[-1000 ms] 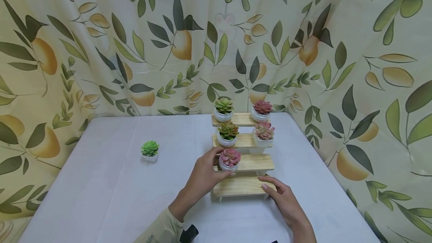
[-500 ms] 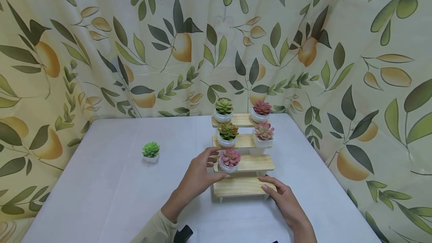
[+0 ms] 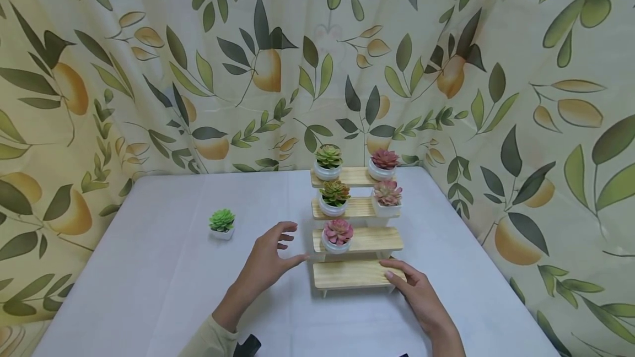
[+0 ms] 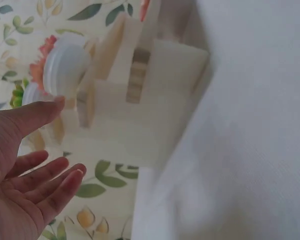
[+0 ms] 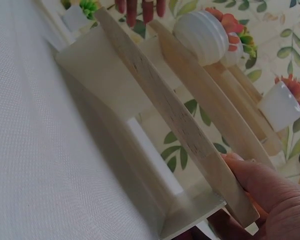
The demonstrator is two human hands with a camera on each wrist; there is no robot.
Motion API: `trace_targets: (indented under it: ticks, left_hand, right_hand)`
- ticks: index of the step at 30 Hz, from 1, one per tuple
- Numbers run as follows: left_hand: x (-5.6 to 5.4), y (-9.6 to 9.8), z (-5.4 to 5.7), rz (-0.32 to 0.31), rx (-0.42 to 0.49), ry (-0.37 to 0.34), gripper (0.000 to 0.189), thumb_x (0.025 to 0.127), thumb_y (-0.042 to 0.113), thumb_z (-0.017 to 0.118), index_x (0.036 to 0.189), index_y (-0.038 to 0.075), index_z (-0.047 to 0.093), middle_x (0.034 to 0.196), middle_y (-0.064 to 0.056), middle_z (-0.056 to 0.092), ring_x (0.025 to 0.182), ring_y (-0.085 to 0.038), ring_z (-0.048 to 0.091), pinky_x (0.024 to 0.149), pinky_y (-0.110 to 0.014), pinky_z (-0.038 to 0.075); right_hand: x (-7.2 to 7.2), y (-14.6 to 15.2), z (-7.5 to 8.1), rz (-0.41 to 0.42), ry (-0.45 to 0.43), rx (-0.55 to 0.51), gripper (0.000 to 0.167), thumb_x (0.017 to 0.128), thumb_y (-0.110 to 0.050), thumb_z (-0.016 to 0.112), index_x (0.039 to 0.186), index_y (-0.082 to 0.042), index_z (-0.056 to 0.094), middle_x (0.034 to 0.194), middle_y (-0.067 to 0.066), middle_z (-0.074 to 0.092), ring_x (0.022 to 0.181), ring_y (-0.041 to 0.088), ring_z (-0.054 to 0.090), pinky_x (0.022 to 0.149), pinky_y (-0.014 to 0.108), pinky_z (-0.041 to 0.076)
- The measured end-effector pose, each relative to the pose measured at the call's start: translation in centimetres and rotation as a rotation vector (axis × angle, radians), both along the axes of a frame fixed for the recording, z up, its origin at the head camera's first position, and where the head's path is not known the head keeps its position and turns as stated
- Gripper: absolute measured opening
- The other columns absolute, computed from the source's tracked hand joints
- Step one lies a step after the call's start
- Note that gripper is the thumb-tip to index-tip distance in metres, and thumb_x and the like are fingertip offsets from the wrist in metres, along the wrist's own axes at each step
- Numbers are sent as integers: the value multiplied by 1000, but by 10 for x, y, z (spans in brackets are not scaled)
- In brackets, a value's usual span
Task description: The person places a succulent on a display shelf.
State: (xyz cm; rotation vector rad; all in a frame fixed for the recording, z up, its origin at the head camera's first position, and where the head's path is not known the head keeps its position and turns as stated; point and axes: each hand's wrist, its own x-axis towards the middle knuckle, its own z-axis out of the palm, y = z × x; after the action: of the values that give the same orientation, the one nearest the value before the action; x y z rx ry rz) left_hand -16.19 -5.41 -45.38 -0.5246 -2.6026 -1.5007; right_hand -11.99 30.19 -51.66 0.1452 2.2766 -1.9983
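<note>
A tiered stand (image 3: pixel 347 275) with pale wooden shelves and white supports stands on the table. My right hand (image 3: pixel 421 297) grips the right end of its lowest shelf, the thumb (image 5: pixel 257 177) lying along the plank in the right wrist view. To the left of the stand, my left hand (image 3: pixel 262 260) hovers with fingers spread and nothing in them. Nearest to it is a pink potted succulent (image 3: pixel 338 235) in a round white pot, at the left of the second shelf from the bottom. The lowest shelf bears no pot.
Higher up sit a green-and-red succulent (image 3: pixel 334 196), a pale pink one (image 3: pixel 388 196), a light green one (image 3: pixel 328 160) and a dark red one (image 3: pixel 384 162). A small bright green succulent (image 3: pixel 221 222) stands on the white tablecloth (image 3: pixel 149 269) at left. A patterned curtain (image 3: pixel 278 120) hangs behind.
My left hand has let go of the pink succulent's pot and drawn back to the left, leaving the pot on the shelf. My right hand keeps its place on the lowest shelf.
</note>
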Motion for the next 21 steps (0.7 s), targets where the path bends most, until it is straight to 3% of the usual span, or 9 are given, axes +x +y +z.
trace_targets:
  ticks: [9, 21]
  left_hand:
    - [-1, -29, -21, 104, 2, -5, 58, 81, 15, 91, 132, 10, 63, 128, -3, 67, 111, -25, 67, 90, -37, 58]
    - [-2, -68, -29, 200, 2, -3, 43, 84, 5, 87, 123, 6, 67, 119, -11, 70, 105, -29, 68, 91, -43, 57]
  right_hand:
    - [0, 2, -1, 9, 8, -10, 46, 99, -26, 73, 136, -1, 64, 156, 13, 44, 154, 30, 17, 124, 55, 15]
    - [-1, 1, -2, 7, 18, -14, 45, 99, -25, 73, 136, 0, 64, 156, 15, 43, 154, 32, 15, 124, 57, 13]
